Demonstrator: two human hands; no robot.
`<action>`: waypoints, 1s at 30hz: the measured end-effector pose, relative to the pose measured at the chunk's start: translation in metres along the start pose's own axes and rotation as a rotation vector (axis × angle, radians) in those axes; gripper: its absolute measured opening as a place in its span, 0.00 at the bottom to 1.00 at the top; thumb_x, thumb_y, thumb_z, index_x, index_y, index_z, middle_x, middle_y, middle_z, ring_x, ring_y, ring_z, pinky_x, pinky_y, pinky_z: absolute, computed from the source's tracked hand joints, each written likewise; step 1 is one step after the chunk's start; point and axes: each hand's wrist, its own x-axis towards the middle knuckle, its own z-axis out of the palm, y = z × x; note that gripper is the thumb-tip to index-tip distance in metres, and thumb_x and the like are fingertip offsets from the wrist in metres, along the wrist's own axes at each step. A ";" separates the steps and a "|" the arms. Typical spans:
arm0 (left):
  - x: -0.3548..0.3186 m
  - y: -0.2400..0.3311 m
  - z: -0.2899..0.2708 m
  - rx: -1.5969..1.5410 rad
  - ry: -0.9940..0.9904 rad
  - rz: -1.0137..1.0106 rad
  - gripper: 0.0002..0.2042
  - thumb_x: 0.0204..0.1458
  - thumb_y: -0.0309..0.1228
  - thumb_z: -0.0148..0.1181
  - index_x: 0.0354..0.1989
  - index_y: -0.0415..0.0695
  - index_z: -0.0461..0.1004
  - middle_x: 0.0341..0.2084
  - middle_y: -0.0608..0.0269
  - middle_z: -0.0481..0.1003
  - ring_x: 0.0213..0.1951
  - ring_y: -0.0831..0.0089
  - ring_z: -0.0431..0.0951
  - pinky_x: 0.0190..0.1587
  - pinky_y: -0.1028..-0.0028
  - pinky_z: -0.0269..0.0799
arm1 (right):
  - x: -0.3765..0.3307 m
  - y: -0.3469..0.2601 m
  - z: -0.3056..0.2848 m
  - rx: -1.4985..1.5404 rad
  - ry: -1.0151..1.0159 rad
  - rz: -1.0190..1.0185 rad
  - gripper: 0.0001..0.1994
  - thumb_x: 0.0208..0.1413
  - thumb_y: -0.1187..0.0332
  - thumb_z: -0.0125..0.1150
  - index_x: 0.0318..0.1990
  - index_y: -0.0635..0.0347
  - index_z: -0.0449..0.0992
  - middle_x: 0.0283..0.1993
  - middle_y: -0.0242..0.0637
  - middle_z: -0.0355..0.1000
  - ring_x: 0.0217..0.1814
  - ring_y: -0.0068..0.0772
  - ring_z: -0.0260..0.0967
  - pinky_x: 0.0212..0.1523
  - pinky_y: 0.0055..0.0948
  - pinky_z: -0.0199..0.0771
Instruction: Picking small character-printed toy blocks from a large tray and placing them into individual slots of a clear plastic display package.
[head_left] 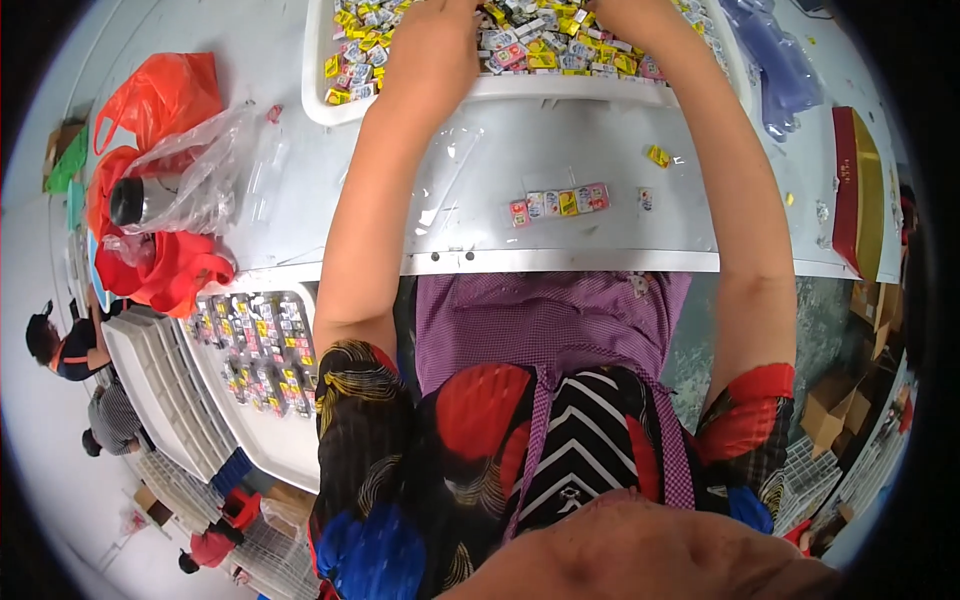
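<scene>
Seen from above, both hands reach into a white tray (320, 100) heaped with small wrapped packets (530, 45) at the far edge of the tabletop (560, 140). The left hand (435, 50) rests palm-down on the heap; the right hand (625, 15) is cut off by the frame's top, so its grip cannot be told (nor can the left's fingers be seen). A short row of packets (558, 203) lies nearer. The packets look light, slick and crinkly, best pinched by their edges.
</scene>
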 end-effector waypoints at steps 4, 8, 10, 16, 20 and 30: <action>-0.059 0.020 -0.039 -0.292 0.046 -0.141 0.10 0.55 0.22 0.52 0.42 0.43 0.78 0.30 0.57 0.74 0.30 0.66 0.75 0.35 0.70 0.73 | 0.013 -0.038 0.020 -0.458 -0.052 0.413 0.08 0.43 0.76 0.59 0.33 0.64 0.78 0.37 0.52 0.73 0.40 0.55 0.72 0.44 0.44 0.72; -0.118 0.044 -0.040 -0.800 -0.333 -0.525 0.11 0.58 0.23 0.50 0.46 0.44 0.78 0.28 0.61 0.71 0.28 0.77 0.72 0.33 0.77 0.71 | -0.016 -0.061 0.003 -0.336 0.219 0.212 0.07 0.45 0.76 0.61 0.34 0.65 0.76 0.33 0.48 0.73 0.34 0.47 0.72 0.38 0.39 0.72; -0.147 0.047 -0.035 -0.885 -0.399 -0.638 0.11 0.59 0.23 0.50 0.45 0.43 0.77 0.30 0.61 0.72 0.29 0.77 0.73 0.34 0.76 0.71 | -0.019 -0.111 0.005 0.179 0.245 0.565 0.06 0.47 0.75 0.61 0.33 0.65 0.74 0.29 0.43 0.71 0.30 0.37 0.69 0.33 0.31 0.70; -0.166 0.065 -0.012 -0.497 -0.123 -0.424 0.08 0.54 0.23 0.56 0.42 0.40 0.76 0.30 0.51 0.73 0.29 0.62 0.76 0.34 0.72 0.71 | -0.089 -0.153 0.034 0.250 0.156 0.446 0.09 0.54 0.73 0.62 0.43 0.58 0.77 0.32 0.22 0.67 0.29 0.14 0.53 0.29 0.15 0.57; -0.165 0.071 -0.010 -0.463 -0.124 -0.455 0.07 0.51 0.22 0.59 0.39 0.39 0.76 0.30 0.50 0.73 0.28 0.56 0.75 0.33 0.69 0.71 | -0.114 -0.160 0.043 0.376 0.204 0.668 0.09 0.54 0.74 0.62 0.43 0.59 0.77 0.30 0.21 0.66 0.27 0.14 0.52 0.28 0.16 0.56; -0.167 0.071 -0.010 -0.449 -0.178 -0.497 0.04 0.49 0.21 0.61 0.33 0.38 0.76 0.28 0.52 0.74 0.28 0.58 0.75 0.32 0.68 0.71 | -0.121 -0.159 0.080 0.257 0.141 0.558 0.09 0.51 0.72 0.63 0.41 0.59 0.76 0.33 0.30 0.70 0.33 0.24 0.66 0.32 0.24 0.68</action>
